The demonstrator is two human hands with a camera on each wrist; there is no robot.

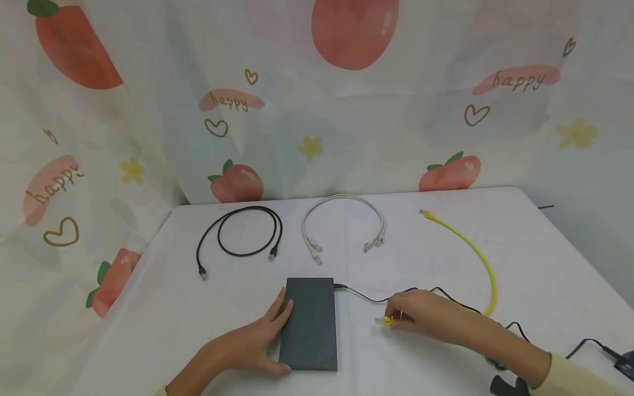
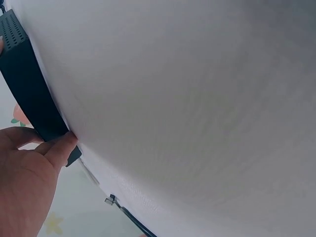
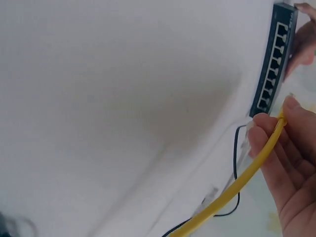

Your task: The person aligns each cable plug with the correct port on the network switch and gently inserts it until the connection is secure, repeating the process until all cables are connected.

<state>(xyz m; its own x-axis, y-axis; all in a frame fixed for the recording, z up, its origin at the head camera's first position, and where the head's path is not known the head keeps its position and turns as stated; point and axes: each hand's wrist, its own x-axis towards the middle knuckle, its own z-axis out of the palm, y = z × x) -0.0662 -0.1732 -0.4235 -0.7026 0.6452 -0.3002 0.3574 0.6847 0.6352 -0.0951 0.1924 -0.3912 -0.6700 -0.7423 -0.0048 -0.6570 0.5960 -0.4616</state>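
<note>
Counting 1 black box (image 1: 309, 324) with 1 row of ports (image 3: 272, 66). 4 network cables: 1 yellow cable (image 1: 490, 275), 1 black cable (image 1: 252, 207), 2 white cables (image 1: 346, 196). 2 plugs (image 1: 272, 256) per cable, so 8 total. 1 power cord (image 1: 458, 301). 2 hands: 1 left hand (image 1: 252, 341), 1 right hand (image 1: 421, 316). 1 table (image 1: 173, 291).

Yellow cable (image 1: 481, 255) — dark grey box (image 1: 310, 325).

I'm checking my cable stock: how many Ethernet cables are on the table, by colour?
Black Ethernet cable: 1
Pale grey Ethernet cables: 2
Yellow Ethernet cable: 1
Total: 4
</note>
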